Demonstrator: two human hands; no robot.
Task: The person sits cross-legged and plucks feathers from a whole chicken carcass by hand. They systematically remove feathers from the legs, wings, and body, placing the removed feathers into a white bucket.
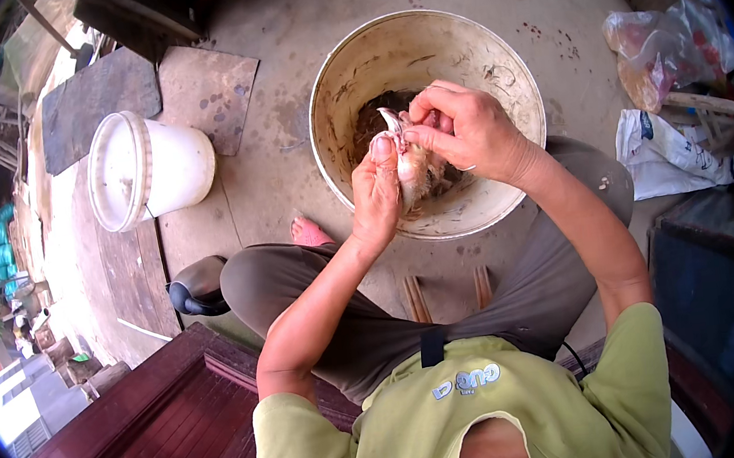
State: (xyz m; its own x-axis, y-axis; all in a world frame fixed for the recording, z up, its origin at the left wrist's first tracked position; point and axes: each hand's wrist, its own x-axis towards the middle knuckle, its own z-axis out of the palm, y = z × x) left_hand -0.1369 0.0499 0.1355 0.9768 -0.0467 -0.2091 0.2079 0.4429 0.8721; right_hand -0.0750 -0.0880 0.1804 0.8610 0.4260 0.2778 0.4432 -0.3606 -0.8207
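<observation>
Over a large round white basin, both hands meet on a small, partly plucked bird carcass. My left hand pinches its upper end, thumb on top, near a pale pointed part that looks like a beak or bone. From the right, my right hand has thumb and bent fingers closed on the flesh at the same end. Tan feathers or down remain on the bird's side. Dark wet matter, perhaps feathers, lies in the basin's bottom, and loose bits cling to its inner wall. The fingers hide part of the carcass.
A white plastic bucket is at the left beside flat boards. Clear plastic bags and a white printed sack lie at the right. A dark red wooden door is at lower left; a dark shoe is near the knee.
</observation>
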